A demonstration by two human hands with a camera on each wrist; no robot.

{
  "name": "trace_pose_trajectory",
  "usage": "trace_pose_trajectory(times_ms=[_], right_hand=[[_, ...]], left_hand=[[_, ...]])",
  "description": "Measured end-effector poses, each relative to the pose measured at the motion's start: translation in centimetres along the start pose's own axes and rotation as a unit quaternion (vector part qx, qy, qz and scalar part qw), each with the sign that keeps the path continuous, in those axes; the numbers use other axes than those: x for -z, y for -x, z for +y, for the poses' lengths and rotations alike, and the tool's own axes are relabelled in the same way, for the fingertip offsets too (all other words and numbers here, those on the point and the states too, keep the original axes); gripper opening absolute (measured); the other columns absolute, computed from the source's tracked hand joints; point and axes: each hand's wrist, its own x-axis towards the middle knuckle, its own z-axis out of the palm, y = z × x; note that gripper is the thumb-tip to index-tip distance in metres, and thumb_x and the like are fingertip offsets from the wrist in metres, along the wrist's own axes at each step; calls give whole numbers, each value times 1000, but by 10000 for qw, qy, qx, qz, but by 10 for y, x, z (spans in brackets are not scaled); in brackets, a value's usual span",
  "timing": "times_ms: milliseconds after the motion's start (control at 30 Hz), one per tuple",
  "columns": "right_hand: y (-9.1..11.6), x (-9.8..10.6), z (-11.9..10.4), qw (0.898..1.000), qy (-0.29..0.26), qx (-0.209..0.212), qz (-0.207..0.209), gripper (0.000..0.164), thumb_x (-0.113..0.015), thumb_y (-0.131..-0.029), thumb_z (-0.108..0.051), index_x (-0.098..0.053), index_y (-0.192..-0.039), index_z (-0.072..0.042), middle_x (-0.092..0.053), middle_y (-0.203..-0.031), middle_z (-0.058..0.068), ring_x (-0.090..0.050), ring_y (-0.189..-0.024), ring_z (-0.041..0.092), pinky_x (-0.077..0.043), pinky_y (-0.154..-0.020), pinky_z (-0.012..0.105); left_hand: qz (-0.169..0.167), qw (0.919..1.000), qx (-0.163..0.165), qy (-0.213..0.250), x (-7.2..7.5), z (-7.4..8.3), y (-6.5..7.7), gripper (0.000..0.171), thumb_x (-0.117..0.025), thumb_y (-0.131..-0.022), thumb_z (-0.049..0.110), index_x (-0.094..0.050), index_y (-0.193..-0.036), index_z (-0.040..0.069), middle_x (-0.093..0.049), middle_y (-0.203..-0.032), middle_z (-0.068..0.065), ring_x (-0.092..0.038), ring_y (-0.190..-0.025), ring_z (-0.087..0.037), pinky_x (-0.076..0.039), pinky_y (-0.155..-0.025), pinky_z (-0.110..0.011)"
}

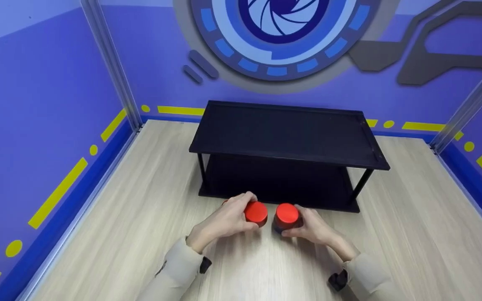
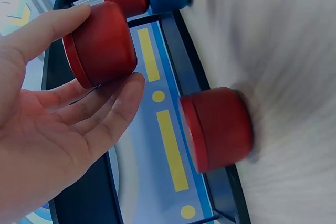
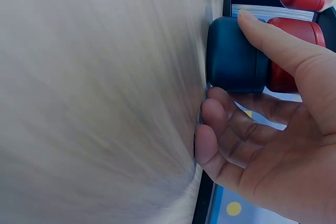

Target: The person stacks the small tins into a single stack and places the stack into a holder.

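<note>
A small red round canister (image 2: 105, 45) is held up off the table in my left hand (image 1: 226, 219), between the thumb and fingers. Standing on the table by that hand is a second red canister (image 2: 220, 129), mostly hidden behind the hand in the head view. My right hand (image 1: 314, 225) grips a blue canister (image 3: 233, 56) low down, thumb on one side and fingers on the other. On top of the blue one sits another red canister (image 3: 283, 51), so the two form an upright stack. A narrow gap separates this stack from the red canister in my left hand.
Just behind both hands stands a black two-tier shelf (image 1: 283, 133), its lower board (image 1: 274, 179) close to the table. Patterned blue panels (image 1: 48, 104) wall in the wooden table (image 1: 149, 179) at the left, back and right.
</note>
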Motion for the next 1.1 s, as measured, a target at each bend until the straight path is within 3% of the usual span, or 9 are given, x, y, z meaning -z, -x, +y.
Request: trace_pose_trajectory(times_ms=[433,767,1100], right_hand=[[1,0,0,9994,-63,338,61,56,-83,-74,-28,-59,-117,-1,-69,-109,8,-66,-100,21,-53,-87,32],[0,0,2,9999,-79,132,-51,57,-83,-74,-29,-58,-118,-3,-69,-108,6,-65,-100,20,-52,-87,32],[-1,1,3,9998,-68,200,-60,62,-83,-74,-27,-56,-124,-3,-67,-117,9,-64,-109,24,-49,-96,43]], left_hand=[[84,9994,-337,81,1,16,-20,48,-77,-78,20,-53,-119,13,-62,-108,1,-57,-91,-10,-48,-80,-21],[206,9993,-315,92,4,28,-32,51,-79,-78,24,-52,-120,15,-60,-107,2,-57,-90,-10,-48,-79,-21],[302,9987,-406,30,1,39,-41,51,-76,-81,27,-50,-123,14,-60,-110,0,-58,-93,-12,-49,-81,-23]])
